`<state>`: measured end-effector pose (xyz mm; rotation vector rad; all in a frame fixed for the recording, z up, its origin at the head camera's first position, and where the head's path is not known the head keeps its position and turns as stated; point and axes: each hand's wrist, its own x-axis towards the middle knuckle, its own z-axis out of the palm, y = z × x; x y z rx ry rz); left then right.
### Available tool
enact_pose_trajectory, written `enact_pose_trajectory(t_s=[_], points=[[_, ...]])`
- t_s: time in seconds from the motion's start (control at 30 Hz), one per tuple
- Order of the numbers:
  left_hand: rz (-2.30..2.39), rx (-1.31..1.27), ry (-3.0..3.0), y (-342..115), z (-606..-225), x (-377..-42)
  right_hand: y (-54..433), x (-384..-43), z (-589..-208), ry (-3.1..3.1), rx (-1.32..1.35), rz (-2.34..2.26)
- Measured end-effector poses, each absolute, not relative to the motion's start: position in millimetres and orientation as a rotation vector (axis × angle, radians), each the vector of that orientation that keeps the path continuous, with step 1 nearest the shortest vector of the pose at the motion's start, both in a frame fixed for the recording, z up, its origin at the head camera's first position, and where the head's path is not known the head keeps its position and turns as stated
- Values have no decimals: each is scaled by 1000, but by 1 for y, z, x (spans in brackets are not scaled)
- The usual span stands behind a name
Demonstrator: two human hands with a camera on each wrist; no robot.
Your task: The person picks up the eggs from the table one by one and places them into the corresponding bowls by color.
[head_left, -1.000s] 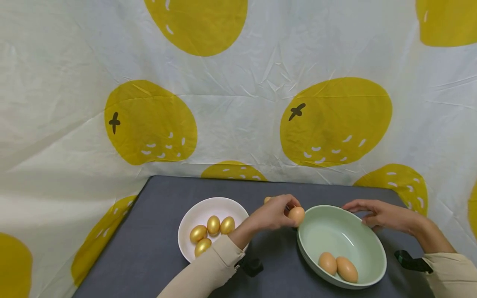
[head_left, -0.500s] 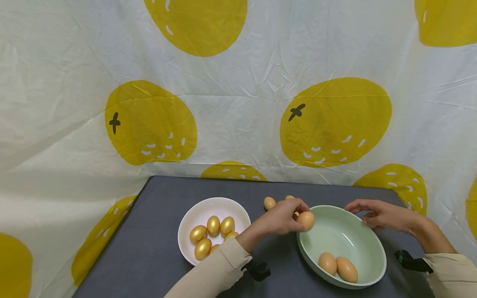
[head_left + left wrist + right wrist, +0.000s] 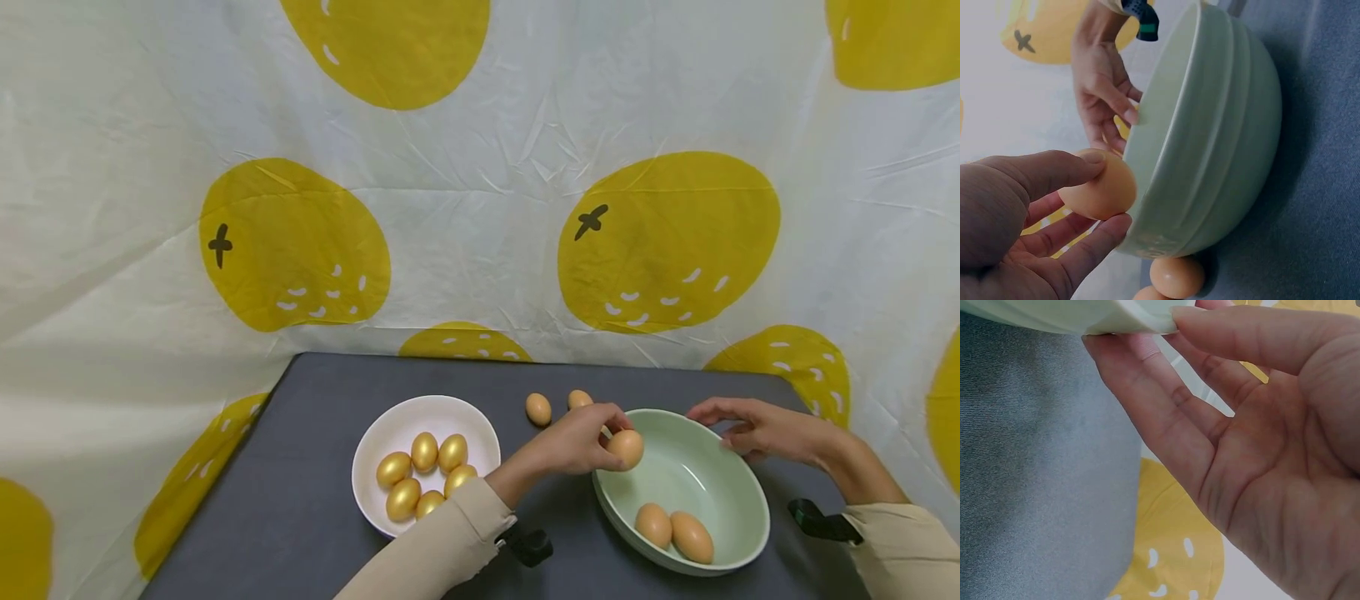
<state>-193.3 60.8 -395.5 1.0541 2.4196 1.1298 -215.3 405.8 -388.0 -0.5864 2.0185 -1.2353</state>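
Note:
Between thumb and fingertips my left hand (image 3: 576, 440) pinches a brown egg (image 3: 626, 450) over the left rim of a light green bowl (image 3: 731, 483). In the left wrist view that egg (image 3: 1110, 190) is close to the rim of the tilted-looking bowl (image 3: 1210, 119). My right hand (image 3: 780, 432) holds the bowl's far right rim. From the right wrist, the thumb (image 3: 1222, 331) is on the rim and the fingers of that hand (image 3: 1235, 450) reach under the edge. Two brown eggs (image 3: 692, 537) lie together at the bottom of the bowl.
A white bowl (image 3: 367, 492) with several golden eggs (image 3: 424, 452) stands to the left, partly behind my left sleeve. Behind my left hand, loose brown eggs (image 3: 537, 409) lie on the dark grey table (image 3: 300, 483). A fruit-patterned cloth (image 3: 480, 250) hangs behind the table.
My left hand has carried the egg rightward, from beside the green bowl to over its rim, uncovering eggs on the table and more golden eggs. The right hand stays at the rim.

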Motion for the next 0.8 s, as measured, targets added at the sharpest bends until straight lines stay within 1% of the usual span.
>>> enact_pose_trajectory(t_s=[0.47, 0.8], points=[[992, 1129, 2443, 81, -405, -194, 406, -214, -388, 2025, -609, -1235], [824, 1239, 2487, 93, -411, -195, 406, -213, -387, 2028, -615, -1236]])
